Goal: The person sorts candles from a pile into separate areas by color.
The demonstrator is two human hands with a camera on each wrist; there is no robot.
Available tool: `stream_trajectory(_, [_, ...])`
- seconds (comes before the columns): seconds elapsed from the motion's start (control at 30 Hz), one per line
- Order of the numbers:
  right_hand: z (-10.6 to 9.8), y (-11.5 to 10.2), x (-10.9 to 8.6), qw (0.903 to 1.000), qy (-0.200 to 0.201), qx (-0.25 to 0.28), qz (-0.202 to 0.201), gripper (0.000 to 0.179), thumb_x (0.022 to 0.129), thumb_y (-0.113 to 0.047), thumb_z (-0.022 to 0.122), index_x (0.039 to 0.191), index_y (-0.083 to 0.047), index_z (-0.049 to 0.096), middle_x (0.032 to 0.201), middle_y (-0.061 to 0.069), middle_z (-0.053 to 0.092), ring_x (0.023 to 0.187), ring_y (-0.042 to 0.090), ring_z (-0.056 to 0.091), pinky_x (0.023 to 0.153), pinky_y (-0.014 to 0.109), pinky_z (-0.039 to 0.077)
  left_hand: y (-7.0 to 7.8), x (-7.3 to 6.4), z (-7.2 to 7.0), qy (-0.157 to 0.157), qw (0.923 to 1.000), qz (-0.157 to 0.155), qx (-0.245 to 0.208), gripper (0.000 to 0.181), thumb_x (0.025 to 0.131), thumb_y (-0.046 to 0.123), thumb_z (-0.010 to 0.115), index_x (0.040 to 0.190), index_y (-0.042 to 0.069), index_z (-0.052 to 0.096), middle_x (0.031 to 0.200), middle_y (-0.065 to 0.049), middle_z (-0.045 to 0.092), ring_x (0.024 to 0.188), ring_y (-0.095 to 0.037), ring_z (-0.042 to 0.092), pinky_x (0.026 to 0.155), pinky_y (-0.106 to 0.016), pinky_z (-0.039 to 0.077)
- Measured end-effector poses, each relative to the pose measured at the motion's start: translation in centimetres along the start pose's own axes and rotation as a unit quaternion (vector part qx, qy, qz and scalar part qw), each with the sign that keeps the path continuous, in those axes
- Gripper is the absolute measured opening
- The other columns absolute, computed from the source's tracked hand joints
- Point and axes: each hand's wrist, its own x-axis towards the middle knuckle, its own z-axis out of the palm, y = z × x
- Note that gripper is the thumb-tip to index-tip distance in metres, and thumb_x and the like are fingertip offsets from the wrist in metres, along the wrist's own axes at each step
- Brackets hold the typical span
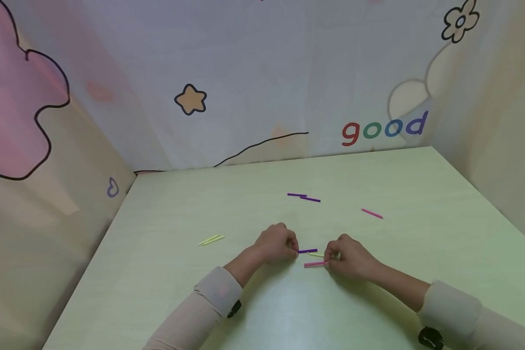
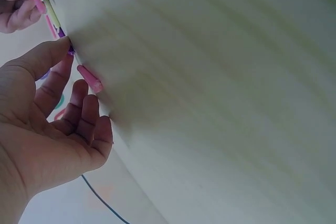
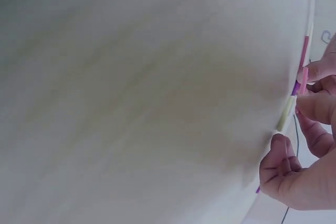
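Observation:
My left hand [image 1: 277,243] pinches the left end of a short purple stick [image 1: 307,251] between thumb and forefinger, low over the table. Its other fingers curl loosely in the left wrist view. Opposite it, my right hand [image 1: 347,257] pinches a pink stick [image 3: 304,80] whose left part points toward the left hand. A pale yellow stick [image 1: 316,254] lies between the purple and pink ones, its right end at the right hand's fingers. Another pink stick [image 2: 90,78] rests on the table below the left hand in the left wrist view.
Two purple sticks [image 1: 304,197] lie farther back on the pale table [image 1: 179,204]. A single pink stick [image 1: 372,213] is at the back right, and a few yellow sticks [image 1: 211,240] lie left of the left hand. A printed cloth wall [image 1: 253,87] stands behind.

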Motion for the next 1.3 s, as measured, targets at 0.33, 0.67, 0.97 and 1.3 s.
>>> stream_trajectory(0.33, [-0.1, -0.1, -0.5, 0.9993, -0.002, 0.025, 0.027, 0.016, 0.076, 0.002, 0.067, 0.077, -0.014, 0.063, 0.078, 0.000, 0.048, 0.067, 0.016, 0.044, 0.058, 0.028, 0.040, 0.2, -0.4, 0.1, -0.002, 1.0000, -0.002, 0.005, 0.005, 0.080, 0.017, 0.072, 0.077, 0.019, 0.068, 0.081, 0.004, 0.048, 0.078, -0.013, 0.043, 0.063, -0.025, 0.037])
stream_trajectory(0.67, [-2.4, 0.2, -1.4, 0.9989, -0.003, 0.046, 0.011, 0.016, 0.077, 0.002, 0.060, 0.079, -0.013, 0.063, 0.085, 0.000, 0.052, 0.071, 0.015, 0.051, 0.060, 0.031, 0.042, 0.3, -0.2, 0.3, 0.002, 1.0000, -0.001, 0.004, 0.004, 0.081, 0.017, 0.072, 0.078, 0.017, 0.069, 0.081, 0.005, 0.048, 0.078, -0.012, 0.043, 0.062, -0.024, 0.037])
stream_trajectory(0.97, [-4.1, 1.1, -1.5, 0.9980, -0.002, 0.056, 0.030, 0.012, 0.081, -0.001, 0.062, 0.080, -0.013, 0.063, 0.087, 0.002, 0.055, 0.074, 0.018, 0.053, 0.058, 0.032, 0.043, 0.3, 0.0, 0.0, 0.001, 0.9999, -0.002, 0.013, 0.004, 0.081, 0.018, 0.071, 0.078, 0.017, 0.068, 0.081, 0.004, 0.048, 0.077, -0.012, 0.043, 0.062, -0.025, 0.036])
stream_trajectory(1.3, [-4.6, 2.2, -1.6, 0.9967, -0.007, 0.060, 0.055, 0.009, 0.084, -0.002, 0.060, 0.083, -0.010, 0.064, 0.088, 0.000, 0.060, 0.071, 0.018, 0.054, 0.060, 0.034, 0.042, 0.0, 0.3, 0.2, 0.000, 0.9998, 0.005, 0.019, 0.010, 0.081, 0.018, 0.070, 0.074, 0.021, 0.065, 0.080, 0.004, 0.048, 0.076, -0.012, 0.043, 0.060, -0.025, 0.036])
